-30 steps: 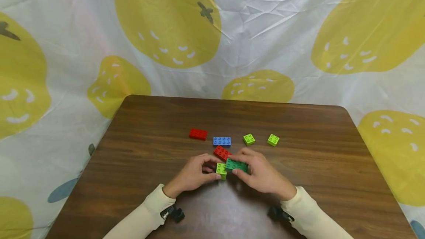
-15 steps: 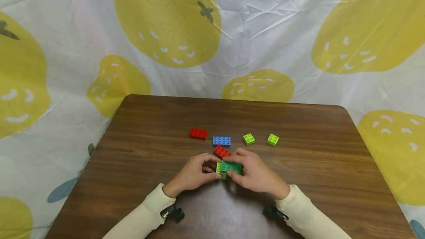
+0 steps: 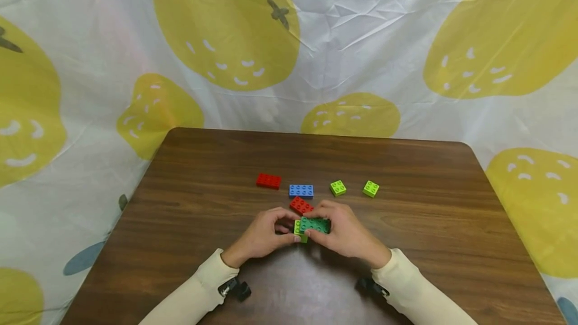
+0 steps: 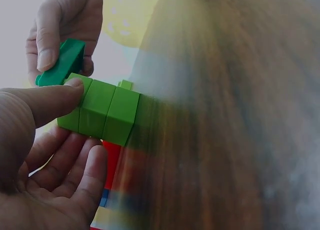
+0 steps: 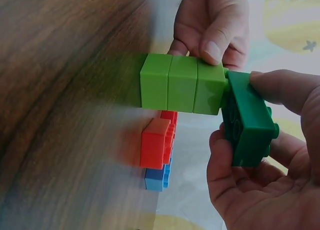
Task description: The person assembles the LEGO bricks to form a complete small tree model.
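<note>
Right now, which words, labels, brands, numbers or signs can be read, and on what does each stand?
No text can be read.
The dark green rectangular plastic brick and the stack of three lime-green square plastic bricks show plain side faces.
The white cloth with yellow fruit shapes shows drawings only.
Any mark on the studs or the black left-wrist device is too small to read.

The right hand (image 3: 346, 228) is holding a green brick (image 3: 314, 224) over a lime block (image 3: 303, 238) that the left hand (image 3: 259, 234) is pinching; a blue brick (image 3: 301, 191) is lying beyond.
</note>
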The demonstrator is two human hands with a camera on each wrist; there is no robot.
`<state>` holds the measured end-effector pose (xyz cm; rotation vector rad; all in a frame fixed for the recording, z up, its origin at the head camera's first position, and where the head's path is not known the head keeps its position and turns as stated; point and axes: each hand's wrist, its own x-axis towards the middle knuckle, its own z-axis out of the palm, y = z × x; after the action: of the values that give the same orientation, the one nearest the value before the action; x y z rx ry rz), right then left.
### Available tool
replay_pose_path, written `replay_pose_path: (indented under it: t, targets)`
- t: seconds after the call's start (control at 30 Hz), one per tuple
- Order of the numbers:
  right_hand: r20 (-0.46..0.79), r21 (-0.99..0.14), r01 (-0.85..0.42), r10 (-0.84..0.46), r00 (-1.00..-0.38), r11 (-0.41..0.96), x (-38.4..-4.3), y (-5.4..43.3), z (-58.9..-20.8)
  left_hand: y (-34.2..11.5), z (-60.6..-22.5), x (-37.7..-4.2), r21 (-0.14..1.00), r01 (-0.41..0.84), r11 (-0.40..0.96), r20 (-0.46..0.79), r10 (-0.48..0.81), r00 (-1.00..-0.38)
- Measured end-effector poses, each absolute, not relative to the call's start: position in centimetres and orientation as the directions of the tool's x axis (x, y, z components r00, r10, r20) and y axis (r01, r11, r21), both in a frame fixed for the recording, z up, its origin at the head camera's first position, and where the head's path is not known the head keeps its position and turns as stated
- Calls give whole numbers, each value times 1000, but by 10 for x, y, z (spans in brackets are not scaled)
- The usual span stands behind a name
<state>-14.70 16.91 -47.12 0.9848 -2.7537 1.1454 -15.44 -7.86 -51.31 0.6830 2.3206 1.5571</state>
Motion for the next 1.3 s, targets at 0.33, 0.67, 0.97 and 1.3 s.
replay_pose_path:
  t: [0.33, 0.67, 0.97, 1.3]
  targets:
    - [221, -616, -568, -572, -790, 545, -151, 165, -467, -82, -515, -153, 915, 243, 321, 50, 508, -860]
    - [222, -611, -586, -596, -772, 532, -153, 169, -465, -78, -514, -154, 909, 248, 334, 45, 513, -857]
    - [224, -588, -612, -621, -751, 529, -155, 171, -466, -78, -512, -155, 898, 260, 356, 40, 521, -853]
    - [225, -603, -604, -615, -756, 522, -156, 172, -468, -76, -511, -155, 905, 249, 346, 35, 522, -852]
